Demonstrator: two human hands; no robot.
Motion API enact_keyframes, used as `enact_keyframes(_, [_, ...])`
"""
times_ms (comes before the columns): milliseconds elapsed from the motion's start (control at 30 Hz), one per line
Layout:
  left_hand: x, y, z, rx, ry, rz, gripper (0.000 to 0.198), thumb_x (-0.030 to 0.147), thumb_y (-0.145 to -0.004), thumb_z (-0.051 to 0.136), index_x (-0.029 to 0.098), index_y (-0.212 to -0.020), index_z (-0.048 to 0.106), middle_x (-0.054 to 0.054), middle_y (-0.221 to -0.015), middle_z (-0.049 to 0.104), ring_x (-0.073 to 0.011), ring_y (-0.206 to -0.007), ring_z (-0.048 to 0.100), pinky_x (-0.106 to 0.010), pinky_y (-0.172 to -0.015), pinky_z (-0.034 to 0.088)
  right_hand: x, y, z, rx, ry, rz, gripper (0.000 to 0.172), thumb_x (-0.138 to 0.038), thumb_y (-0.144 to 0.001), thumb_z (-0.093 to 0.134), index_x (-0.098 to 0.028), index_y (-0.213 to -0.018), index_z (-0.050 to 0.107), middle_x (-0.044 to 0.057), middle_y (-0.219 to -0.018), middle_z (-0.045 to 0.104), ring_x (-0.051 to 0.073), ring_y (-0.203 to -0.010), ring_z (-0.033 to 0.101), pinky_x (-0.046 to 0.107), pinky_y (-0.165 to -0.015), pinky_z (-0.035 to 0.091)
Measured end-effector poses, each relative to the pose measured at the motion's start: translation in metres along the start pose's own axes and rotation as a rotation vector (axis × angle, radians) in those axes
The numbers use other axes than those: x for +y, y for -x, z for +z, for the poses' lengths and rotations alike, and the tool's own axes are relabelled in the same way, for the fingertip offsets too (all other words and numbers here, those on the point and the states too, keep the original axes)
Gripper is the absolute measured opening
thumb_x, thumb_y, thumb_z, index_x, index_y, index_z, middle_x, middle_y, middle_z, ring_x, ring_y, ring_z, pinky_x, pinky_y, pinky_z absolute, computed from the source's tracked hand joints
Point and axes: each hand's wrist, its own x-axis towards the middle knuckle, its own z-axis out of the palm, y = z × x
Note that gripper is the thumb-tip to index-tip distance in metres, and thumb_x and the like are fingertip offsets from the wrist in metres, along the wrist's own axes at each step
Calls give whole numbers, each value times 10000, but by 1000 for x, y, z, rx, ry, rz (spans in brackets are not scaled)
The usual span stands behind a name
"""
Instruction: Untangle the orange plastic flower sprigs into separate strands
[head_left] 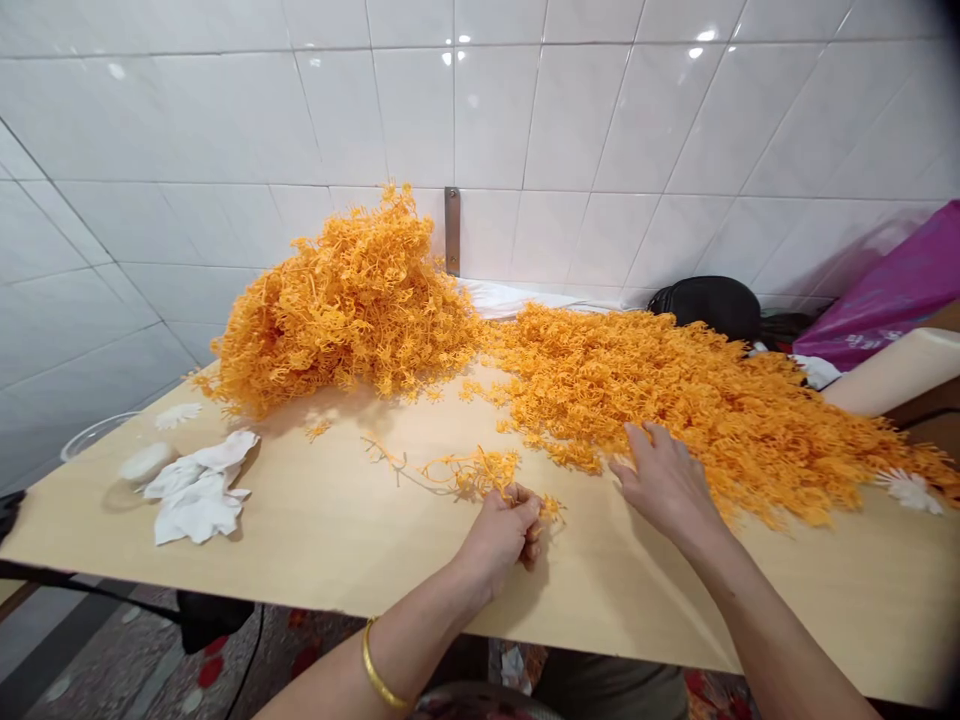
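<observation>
My left hand (pixel 504 530), with a gold bangle on the wrist, is closed in a pinch on a small orange plastic sprig (pixel 480 470) lying on the light wooden table (pixel 315 540). My right hand (pixel 664 480) lies flat with fingers stretched out, touching the near edge of a wide low heap of orange plastic sprigs (pixel 712 410). A taller mound of the same orange sprigs (pixel 345 300) stands at the back left, against the tiled wall.
A crumpled white cloth (pixel 196 490) and a white round piece (pixel 146 462) lie at the left, with a clear bowl (pixel 94 435) at the table's edge. White flower pieces (pixel 909 490) lie on the right. A black bag (pixel 709 305) and magenta bag (pixel 892 300) sit behind.
</observation>
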Motion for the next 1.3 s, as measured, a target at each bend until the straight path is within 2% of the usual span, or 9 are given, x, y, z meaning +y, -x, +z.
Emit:
enact_keyframes(100, [1,-2,3,41,-80,-19,181,303,-697,547,201,-691,397,92,-401,372,-57,-284,336,-184,-331,249,-17,12,-2,36,-147,-98,246,-285,-786,446,-147,-919,602,154,-1037,569,302,-953,499,451,-763,386])
enact_keyframes(300, [-2,-7,9,36,-215,30,178,237,-720,498,203,-579,394,67,-352,380,-68,-240,336,-184,-279,238,-75,32,-10,-260,-698,-200,276,-362,-798,469,-179,-953,607,78,-955,635,209,-892,567,317,-766,428])
enact_keyframes(467, [3,6,3,-97,-330,10,164,256,-653,589,172,-574,472,16,-406,489,-92,-291,440,-194,-315,324,-83,27,-1,-310,-831,-144,244,-357,-802,465,-170,-877,603,36,-780,629,171,-732,569,280,-668,432])
enact_keyframes(633, [18,22,-15,-103,-135,50,330,393,-602,661,135,-781,558,-46,-672,608,-128,-527,575,-204,-443,400,-76,29,3,-310,-871,-91,283,-331,-842,390,-155,-926,595,2,-598,567,137,-562,525,250,-552,421])
enact_keyframes(733, [20,18,-21,-73,115,96,329,435,-652,618,121,-747,581,-47,-681,606,-116,-567,564,-227,-520,426,-80,42,7,-252,-764,-228,294,-266,-837,386,-161,-1038,573,69,-839,633,184,-765,572,307,-700,442])
enact_keyframes(833, [15,9,-22,-34,335,135,227,309,-615,680,126,-683,565,-15,-619,590,-96,-532,537,-223,-538,418,-83,54,9,-234,-726,-333,333,-240,-823,407,-183,-1126,530,92,-1009,609,215,-921,546,362,-817,413])
enact_keyframes(1067, [8,4,-23,4,280,139,193,257,-594,689,112,-677,591,-30,-613,601,-109,-532,543,-238,-541,411,-72,47,5,-274,-979,51,349,-409,-798,467,-159,-1011,586,45,-763,613,139,-605,541,255,-563,440])
enact_keyframes(1200, [7,7,-22,-33,187,174,206,272,-571,696,113,-600,569,-3,-537,552,-85,-453,496,-210,-452,382,-76,39,13,-436,-1109,49,315,-427,-753,530,-166,-913,605,21,-755,592,136,-654,534,240,-578,424])
enact_keyframes(1300, [5,9,-23,-40,71,166,211,296,-605,654,121,-570,540,-16,-497,547,-98,-423,505,-181,-352,304,-75,34,22,-348,-1180,126,285,-432,-769,504,-160,-710,564,-31,-561,478,94,-510,438,213,-480,361])
